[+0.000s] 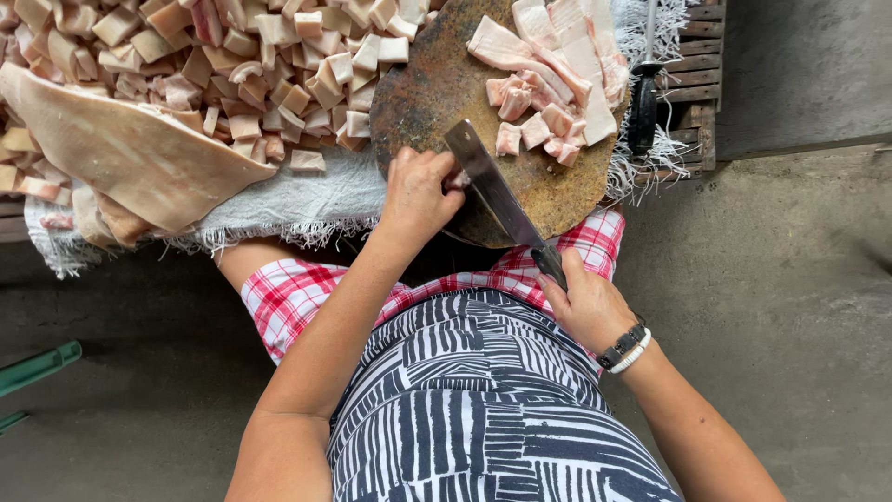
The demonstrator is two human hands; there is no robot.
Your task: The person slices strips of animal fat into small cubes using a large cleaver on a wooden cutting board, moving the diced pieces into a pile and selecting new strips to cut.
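Note:
A round, worn wooden chopping block [437,84] carries strips of raw pork [557,46] at its far side and several small cut cubes [534,125] near the middle. My right hand [581,302] grips the dark handle of a cleaver [492,186], whose blade lies slanted across the block's near edge. My left hand [418,191] is curled at the block's near left edge, pressing a small piece of pork against the blade; the piece is mostly hidden by my fingers.
A large heap of cut pork cubes [232,56] lies on a white fringed cloth [297,200] left of the block. A big sheet of pork skin [121,149] lies over the cloth. A dark tool [643,102] rests on a wooden pallet [697,56] to the right. Concrete floor all around.

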